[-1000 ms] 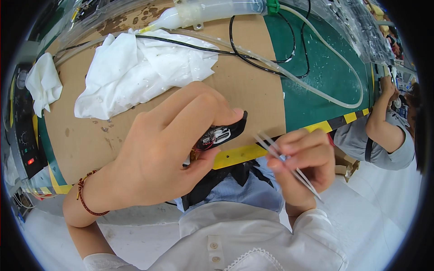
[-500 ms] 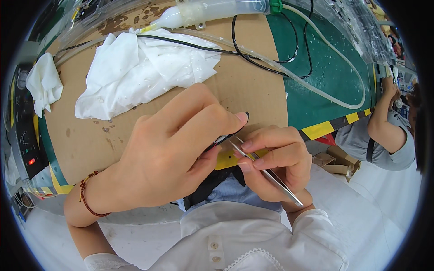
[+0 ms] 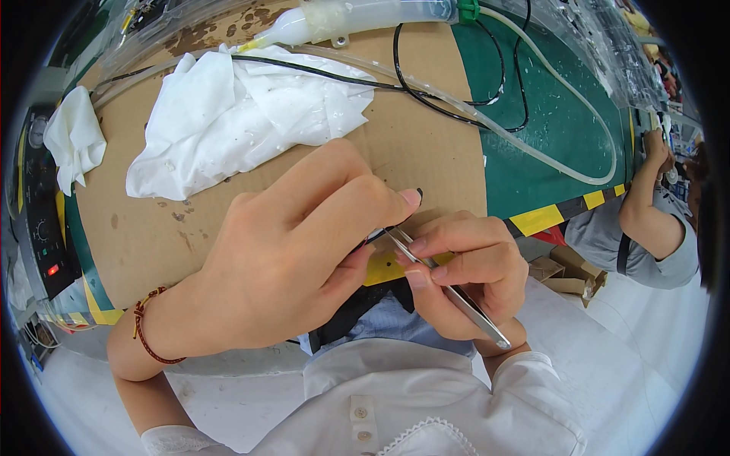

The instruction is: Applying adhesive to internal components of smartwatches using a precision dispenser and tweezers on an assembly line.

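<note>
My left hand (image 3: 293,243) is closed on a small dark part (image 3: 391,226), pinched between thumb and forefinger; most of it is hidden by the fingers, so its kind does not show. Metal tweezers (image 3: 468,308) are gripped in my right hand (image 3: 483,270), between thumb and fingers. Their tips reach the dark part beside my left thumb; whether they touch it, I cannot tell. Both hands are held above the front edge of the cardboard-covered bench. Beyond my left hand lies a crumpled white cloth (image 3: 243,121).
A large syringe barrel (image 3: 357,19) of whitish fluid lies at the back, with a clear tube (image 3: 566,163) and black cable (image 3: 399,57) looping right. Cardboard (image 3: 122,251) covers the green mat (image 3: 525,175). A black control box (image 3: 46,220) stands left. Another person (image 3: 646,220) works at far right.
Hardly anything differs. My right hand and the tweezers have shifted very slightly right, and the left hand keeps its pinch on the dark part.
</note>
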Demonstrator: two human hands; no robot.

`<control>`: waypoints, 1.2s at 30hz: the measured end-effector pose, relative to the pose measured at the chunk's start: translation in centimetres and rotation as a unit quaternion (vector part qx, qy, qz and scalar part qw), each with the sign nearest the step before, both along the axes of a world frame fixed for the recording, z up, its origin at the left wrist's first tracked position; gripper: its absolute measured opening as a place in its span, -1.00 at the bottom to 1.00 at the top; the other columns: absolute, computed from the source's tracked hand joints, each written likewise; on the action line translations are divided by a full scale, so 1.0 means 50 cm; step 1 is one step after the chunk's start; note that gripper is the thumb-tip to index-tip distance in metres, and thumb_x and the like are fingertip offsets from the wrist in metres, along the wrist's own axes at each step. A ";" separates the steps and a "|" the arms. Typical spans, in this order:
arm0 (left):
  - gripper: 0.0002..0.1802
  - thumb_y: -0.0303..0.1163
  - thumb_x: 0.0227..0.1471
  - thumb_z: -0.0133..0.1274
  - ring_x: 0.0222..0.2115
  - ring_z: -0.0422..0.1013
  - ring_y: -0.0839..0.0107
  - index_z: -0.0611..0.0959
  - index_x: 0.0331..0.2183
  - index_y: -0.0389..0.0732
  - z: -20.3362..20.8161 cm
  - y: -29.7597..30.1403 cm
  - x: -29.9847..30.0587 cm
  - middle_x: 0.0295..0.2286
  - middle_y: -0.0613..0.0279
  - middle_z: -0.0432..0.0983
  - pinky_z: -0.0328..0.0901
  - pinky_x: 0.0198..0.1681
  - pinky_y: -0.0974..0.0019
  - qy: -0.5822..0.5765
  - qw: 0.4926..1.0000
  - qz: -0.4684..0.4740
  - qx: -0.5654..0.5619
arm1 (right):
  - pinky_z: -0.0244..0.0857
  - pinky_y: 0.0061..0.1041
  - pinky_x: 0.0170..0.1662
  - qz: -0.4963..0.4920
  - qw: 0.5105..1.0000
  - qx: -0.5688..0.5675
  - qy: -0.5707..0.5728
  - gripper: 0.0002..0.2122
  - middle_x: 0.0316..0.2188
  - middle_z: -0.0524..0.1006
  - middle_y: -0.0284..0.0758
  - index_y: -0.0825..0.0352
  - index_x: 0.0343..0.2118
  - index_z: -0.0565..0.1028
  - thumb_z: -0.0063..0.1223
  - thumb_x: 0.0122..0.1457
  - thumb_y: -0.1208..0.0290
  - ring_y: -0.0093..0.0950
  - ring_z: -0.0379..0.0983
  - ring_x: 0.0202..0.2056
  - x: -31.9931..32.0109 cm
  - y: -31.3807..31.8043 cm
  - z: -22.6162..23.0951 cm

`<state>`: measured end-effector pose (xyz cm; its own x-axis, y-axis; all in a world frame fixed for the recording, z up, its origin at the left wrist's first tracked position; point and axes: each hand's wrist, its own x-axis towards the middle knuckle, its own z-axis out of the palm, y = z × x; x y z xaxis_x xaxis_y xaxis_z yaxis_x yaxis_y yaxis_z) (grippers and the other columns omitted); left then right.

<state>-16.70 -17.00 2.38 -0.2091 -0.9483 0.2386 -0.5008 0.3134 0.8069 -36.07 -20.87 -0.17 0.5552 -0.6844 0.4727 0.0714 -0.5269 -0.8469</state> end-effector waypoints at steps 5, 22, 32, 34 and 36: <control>-0.54 -0.76 -0.47 0.17 -0.49 0.36 0.36 0.53 -0.33 -0.35 -0.001 0.000 0.000 -0.45 0.12 0.41 0.27 -0.52 0.43 0.002 1.000 0.000 -0.001 | 0.36 -0.52 -0.44 -0.019 1.000 0.013 0.003 -0.80 -0.45 0.46 -0.16 0.40 -0.52 0.36 0.18 -0.16 0.74 -0.37 0.46 -0.50 0.005 0.002 0.004; -0.56 -0.78 -0.48 0.13 -0.50 0.35 0.35 0.52 -0.36 -0.35 -0.007 0.000 -0.001 -0.45 0.12 0.42 0.26 -0.53 0.41 -0.003 1.000 0.001 -0.017 | 0.39 -0.45 -0.44 -0.007 0.999 -0.004 -0.040 -0.80 -0.47 0.45 -0.15 0.41 -0.56 0.34 0.15 -0.19 0.77 -0.30 0.47 -0.50 0.021 0.008 -0.006; -0.58 -0.79 -0.48 0.09 -0.50 0.35 0.34 0.51 -0.38 -0.38 -0.004 -0.002 -0.001 -0.45 0.10 0.42 0.27 -0.50 0.41 0.003 1.000 -0.001 -0.007 | 0.39 -0.45 -0.43 0.009 0.999 0.016 -0.037 -0.80 -0.47 0.44 -0.14 0.42 -0.57 0.33 0.14 -0.17 0.77 -0.29 0.46 -0.50 0.021 0.007 0.000; -0.58 -0.79 -0.47 0.09 -0.50 0.34 0.34 0.51 -0.37 -0.39 0.000 -0.003 -0.001 -0.46 0.10 0.41 0.27 -0.49 0.41 0.006 1.000 0.004 0.008 | 0.39 -0.46 -0.43 0.016 0.999 0.017 -0.034 -0.80 -0.47 0.44 -0.14 0.42 -0.58 0.33 0.14 -0.17 0.78 -0.30 0.46 -0.50 0.018 0.005 -0.001; -0.58 -0.79 -0.46 0.09 -0.50 0.33 0.36 0.51 -0.36 -0.40 -0.001 -0.005 0.000 -0.46 0.10 0.40 0.27 -0.50 0.42 0.010 1.000 0.000 0.010 | 0.39 -0.46 -0.43 0.022 0.999 0.017 -0.032 -0.80 -0.47 0.44 -0.14 0.42 -0.58 0.33 0.14 -0.17 0.78 -0.30 0.46 -0.50 0.017 0.004 -0.001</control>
<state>-16.73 -17.23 2.34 -0.2051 -0.9530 0.2229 -0.4841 0.2967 0.8232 -35.23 -20.65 -0.21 0.5543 -0.6764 0.4850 0.1474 -0.4937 -0.8571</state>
